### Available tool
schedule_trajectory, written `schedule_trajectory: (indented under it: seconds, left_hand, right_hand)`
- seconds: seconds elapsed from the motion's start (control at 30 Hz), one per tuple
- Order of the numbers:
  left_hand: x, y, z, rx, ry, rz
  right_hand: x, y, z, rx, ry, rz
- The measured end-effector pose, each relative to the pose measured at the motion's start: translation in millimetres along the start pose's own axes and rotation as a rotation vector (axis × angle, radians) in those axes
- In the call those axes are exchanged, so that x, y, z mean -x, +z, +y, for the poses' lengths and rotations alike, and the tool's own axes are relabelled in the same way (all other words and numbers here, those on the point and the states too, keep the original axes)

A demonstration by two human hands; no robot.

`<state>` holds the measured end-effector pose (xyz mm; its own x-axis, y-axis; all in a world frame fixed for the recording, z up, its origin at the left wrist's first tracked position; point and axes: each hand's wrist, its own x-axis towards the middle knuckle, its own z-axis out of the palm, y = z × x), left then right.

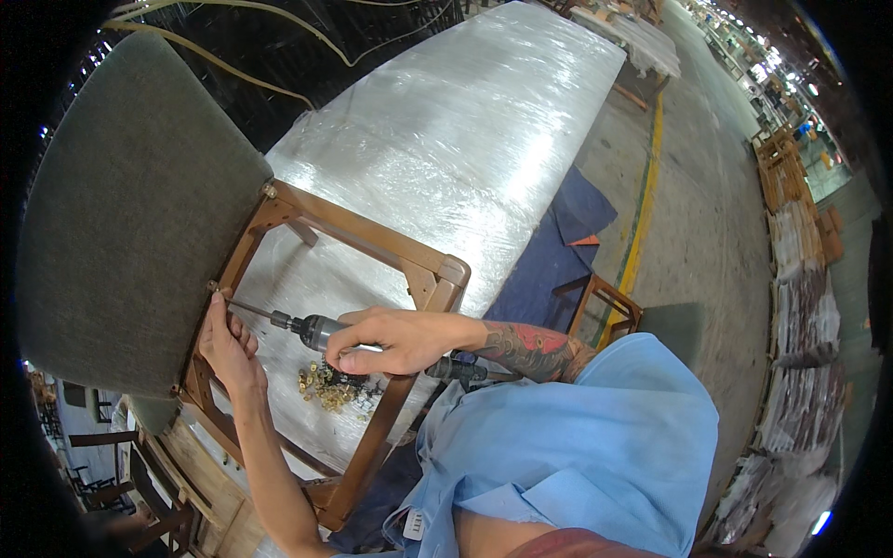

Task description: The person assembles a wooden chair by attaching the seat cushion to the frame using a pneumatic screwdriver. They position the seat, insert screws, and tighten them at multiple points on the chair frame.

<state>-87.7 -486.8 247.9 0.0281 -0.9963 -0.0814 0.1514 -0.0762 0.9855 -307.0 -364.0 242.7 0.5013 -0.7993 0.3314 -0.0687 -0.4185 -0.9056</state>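
My right hand is wrapped round a grey and black power screwdriver, held level with its long bit pointing left. The bit reaches a small metal fitting on the edge of a grey upholstered chair back. My left hand is closed by that fitting, thumb and fingertips pinched beside the bit's tip; what they hold is too small to make out. A brown wooden chair frame lies around both hands, joined to the chair back. Within the frame sits a pile of brass-coloured hardware and dark screws.
Clear plastic film covers the work surface. Dark blue cloth hangs along its right side, near another wooden chair. Pale hoses run across the far left. Wrapped stacks line the right; wooden furniture parts stand lower left.
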Motion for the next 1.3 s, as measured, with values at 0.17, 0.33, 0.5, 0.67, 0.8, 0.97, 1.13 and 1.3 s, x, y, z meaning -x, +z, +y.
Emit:
schedule_trajectory:
  seconds: [0.17,0.33,0.5,0.67,0.8,0.97,1.13,1.3]
  left_hand:
    - [-2.1,-1.3,-1.3,0.010,-0.020,0.025]
    - [-0.1,-0.3,-1.1,-0.006,-0.008,0.015]
    - [-0.9,0.5,-1.0,0.013,-0.041,0.029]
    - [0.4,0.3,0.5,-0.002,-0.032,0.010]
    - [1.6,1.7,2.8,0.001,-0.040,0.001]
    - [2.7,2.0,1.1,-0.029,0.000,0.011]
    - [4.3,4.8,3.6,-0.037,-0.009,0.021]
    - [3.8,4.1,3.4,-0.046,0.000,0.020]
  right_hand:
    - [-1.2,1.0,2.7,-0.014,-0.005,-0.003]
    - [-0.7,-0.5,-0.3,-0.029,0.025,-0.009]
    - [-1.6,-0.2,0.9,-0.013,0.011,-0.010]
    - [-0.8,-0.2,0.8,0.010,0.029,-0.002]
    - [-0.5,-0.3,0.3,-0.001,0.030,-0.007]
    - [-0.7,0.1,-0.6,-0.018,0.039,-0.008]
    - [-0.4,-0.1,0.6,-0.009,0.030,-0.007]
    - [-0.2,0.5,2.5,-0.015,0.030,-0.013]
